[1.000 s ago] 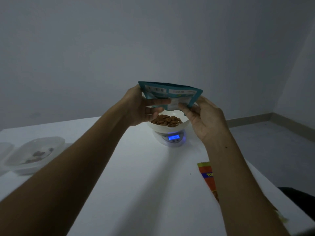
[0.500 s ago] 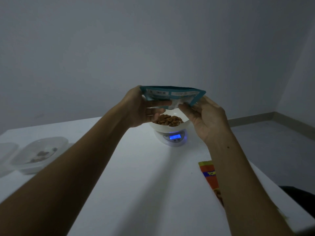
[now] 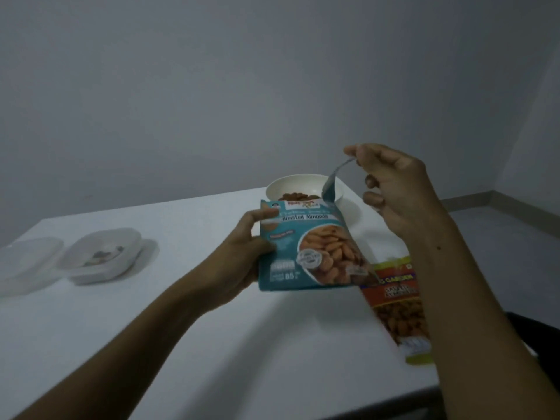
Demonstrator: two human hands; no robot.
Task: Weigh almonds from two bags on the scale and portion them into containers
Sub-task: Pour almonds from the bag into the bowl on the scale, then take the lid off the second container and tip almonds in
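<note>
Two hands worked one packet above the white table [image 3: 151, 344]; the left hand [image 3: 242, 253] gripped the teal bag [image 3: 303, 253] by its left edge, thumb across the front, holding it upright with its printed face toward the camera; the right hand [image 3: 394, 189] pinched, between thumb and forefinger, the end of a thin strip [image 3: 331, 183] that rose from the bag's top right corner, where it joined the bag; its other fingers curled loosely and held nothing; just behind the bag's top edge stood a white bowl [image 3: 297, 184] with brown almonds [image 3: 297, 196] in it, its lower part hidden by the bag; an orange bag [image 3: 397, 298] lay flat near the table's right edge, partly hidden by the teal bag's lower corner and the right forearm; well apart at the left sat two clear containers; one [image 3: 100, 256] had a few dark pieces in its bottom; the other [image 3: 27, 262] was cut by the picture's edge, and its contents could not be told.
</note>
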